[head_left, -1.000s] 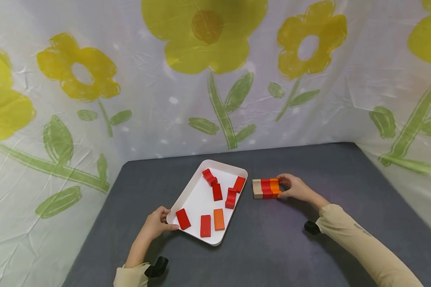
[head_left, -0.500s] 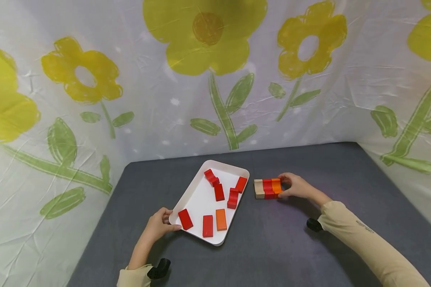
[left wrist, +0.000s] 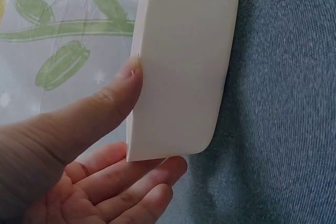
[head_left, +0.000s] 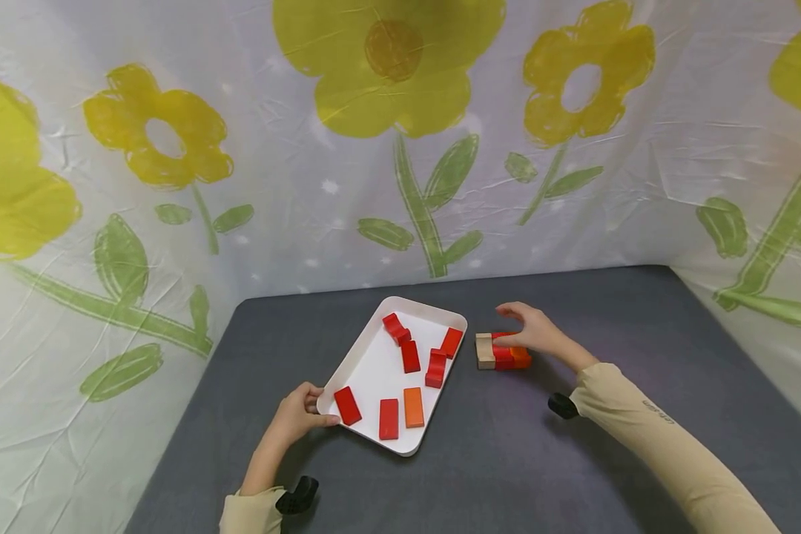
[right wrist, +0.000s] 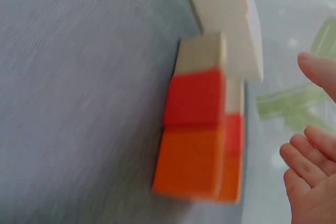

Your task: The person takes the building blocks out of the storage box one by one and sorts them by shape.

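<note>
While my left hand [head_left: 292, 417] grips the near left corner of the tray [head_left: 379, 378], thumb at the rim and fingers around the corner, my right hand [head_left: 537, 331] is held wide, thumb and fingers apart, over the row of blocks [head_left: 503, 360]. This row, pale wood, red and orange from left to right, lies on the table [head_left: 507, 460] just beside the tray's right rim, a narrow strip of grey cloth between them. Within the tray are six red blocks [head_left: 389, 419] and one orange block [head_left: 413, 408]; two of the red ones lie near the right rim, and white floor shows through the middle. Beyond the tray's far corner, the table's back edge runs close behind; broader room extends in front of the row and to its right. Dark lettering [head_left: 658, 411] marks my right sleeve [head_left: 674, 452], too small to read with certainty. Below each hand a black wrist device [head_left: 297, 495] projects from the cuff. Around the table hangs a pale, creased curtain [head_left: 294, 185] printed with yellow flowers [head_left: 392, 67] and green leaves
</note>
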Motion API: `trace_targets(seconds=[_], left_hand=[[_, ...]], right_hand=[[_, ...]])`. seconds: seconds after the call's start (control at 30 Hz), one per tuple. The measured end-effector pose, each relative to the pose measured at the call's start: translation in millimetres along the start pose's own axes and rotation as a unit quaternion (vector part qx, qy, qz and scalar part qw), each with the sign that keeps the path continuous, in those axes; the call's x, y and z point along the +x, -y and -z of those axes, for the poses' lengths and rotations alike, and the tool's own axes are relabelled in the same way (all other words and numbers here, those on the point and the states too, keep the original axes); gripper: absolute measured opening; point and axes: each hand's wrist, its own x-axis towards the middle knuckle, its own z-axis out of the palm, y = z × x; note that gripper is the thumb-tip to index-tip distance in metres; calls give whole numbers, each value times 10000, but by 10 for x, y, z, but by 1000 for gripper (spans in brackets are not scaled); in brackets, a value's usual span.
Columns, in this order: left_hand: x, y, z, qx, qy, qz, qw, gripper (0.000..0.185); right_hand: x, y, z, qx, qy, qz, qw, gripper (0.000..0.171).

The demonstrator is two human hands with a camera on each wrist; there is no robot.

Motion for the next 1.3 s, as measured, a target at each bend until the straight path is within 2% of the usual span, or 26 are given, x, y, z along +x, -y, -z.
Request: trace_targets(seconds=[0.33,0.43,0.47,0.57,0.67,0.7,0.8,0.9,1.13,1.3], left_hand=[[-18,0,-2,-141,-41,-60,9999,54],[-30,31,3,-340,-56,-256,9991,54],[-32,55,0,-432,-85,-461,9980,53],[-44,75,-3,-580,-107,-596,9965,53],[-45,64,-14,-602,-133,-436,9971,51],[-50,42,-15,-590,-114,-236,9979,52],[-59,13,-32,-609,-127,-27,9981,50],[-61,19,-49,-666,-102,30,9977,49],[-35,74,-66,-640,-123,31,9979,48],[-35,71,-61,-638,-146,0,9979,49]], right_hand=[[166,377,-315,126,-8,341,9993,64],[199,473,-448,-73,74,506,9987,65],[204,507,-492,-144,99,524,9985,66],[225,577,-638,-523,150,617,9966,68],[237,610,-786,-866,228,596,9942,71],[238,615,-832,-986,253,586,9931,71],[235,624,-942,-1287,307,540,9897,69],[233,640,-1001,-1459,323,481,9876,65],[245,703,-1040,-1275,474,87,9907,57],[263,731,-1053,-1130,570,49,9919,53]])
